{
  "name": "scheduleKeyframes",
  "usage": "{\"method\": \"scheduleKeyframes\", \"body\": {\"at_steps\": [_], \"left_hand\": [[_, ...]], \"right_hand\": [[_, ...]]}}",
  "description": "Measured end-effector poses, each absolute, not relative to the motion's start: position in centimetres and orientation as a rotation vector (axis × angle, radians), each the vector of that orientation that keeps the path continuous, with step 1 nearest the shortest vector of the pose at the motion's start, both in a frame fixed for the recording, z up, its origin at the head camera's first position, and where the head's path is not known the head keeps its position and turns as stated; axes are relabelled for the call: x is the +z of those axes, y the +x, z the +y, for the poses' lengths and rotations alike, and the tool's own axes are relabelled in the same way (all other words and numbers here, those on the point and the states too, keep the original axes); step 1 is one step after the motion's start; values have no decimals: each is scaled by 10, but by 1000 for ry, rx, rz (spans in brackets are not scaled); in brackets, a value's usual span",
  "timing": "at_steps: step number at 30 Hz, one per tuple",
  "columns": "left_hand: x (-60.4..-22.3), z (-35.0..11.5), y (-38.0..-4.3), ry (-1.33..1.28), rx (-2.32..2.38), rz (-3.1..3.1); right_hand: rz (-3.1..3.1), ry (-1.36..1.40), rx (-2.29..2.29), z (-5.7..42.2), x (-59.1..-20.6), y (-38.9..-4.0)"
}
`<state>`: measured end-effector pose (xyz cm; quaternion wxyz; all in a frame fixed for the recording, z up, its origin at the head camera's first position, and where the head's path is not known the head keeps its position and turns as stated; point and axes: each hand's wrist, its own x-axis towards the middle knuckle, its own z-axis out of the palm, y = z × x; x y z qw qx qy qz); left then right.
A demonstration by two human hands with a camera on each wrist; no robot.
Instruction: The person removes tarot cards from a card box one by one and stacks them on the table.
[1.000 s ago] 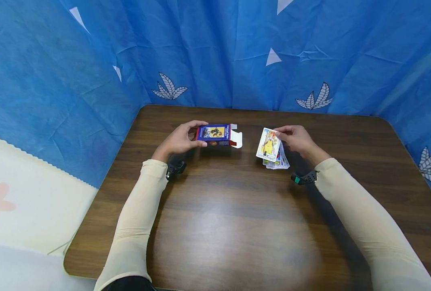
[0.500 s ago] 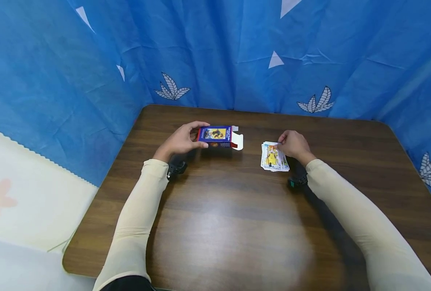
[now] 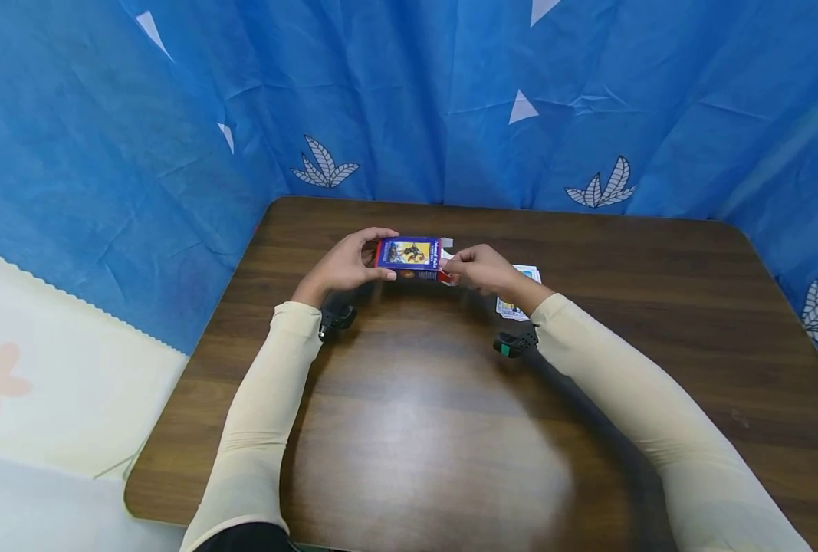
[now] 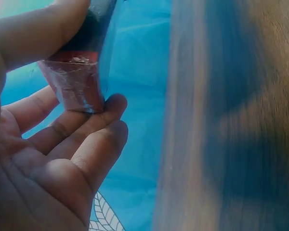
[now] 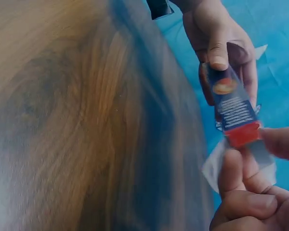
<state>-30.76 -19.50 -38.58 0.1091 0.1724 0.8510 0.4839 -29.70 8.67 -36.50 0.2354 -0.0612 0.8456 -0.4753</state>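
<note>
A blue and red tarot card box (image 3: 409,251) lies sideways in my left hand (image 3: 342,264), just over the table, with its flap end to the right. My left thumb and fingers grip its closed end, which shows red in the left wrist view. My right hand (image 3: 481,268) is at the open end, thumb and fingertips on either side of the opening in the right wrist view, beside the white flap (image 5: 213,166). Whether those fingers pinch a card inside, I cannot tell. Behind the right wrist, a pile of tarot cards (image 3: 529,272) rests on the table, partly hidden.
The brown wooden table (image 3: 409,429) has rounded corners. A blue curtain (image 3: 409,100) with leaf and triangle prints hangs along its far edge. Pale cloth (image 3: 57,383) with a flower print is at the left. Each wrist wears a black strap camera.
My right hand laid a yellow-figured card on the pile, let it go and moved left to the box's open end. The left hand has kept the box nearly still.
</note>
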Motion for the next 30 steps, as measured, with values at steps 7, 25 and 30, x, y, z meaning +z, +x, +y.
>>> {"method": "scheduleKeyframes", "body": {"at_steps": [7,25,30], "left_hand": [[-384,-193,-307,528,1449,2499],[-385,-196,-309,488,1424,2521],[-386,-197,-310,487,1424,2505]], "right_hand": [[2167,-72,-1387,83,-370,-302],[2289,-58,-1275,112,-370,-306],[2287,-42,-1263,118,-370,-308]]}}
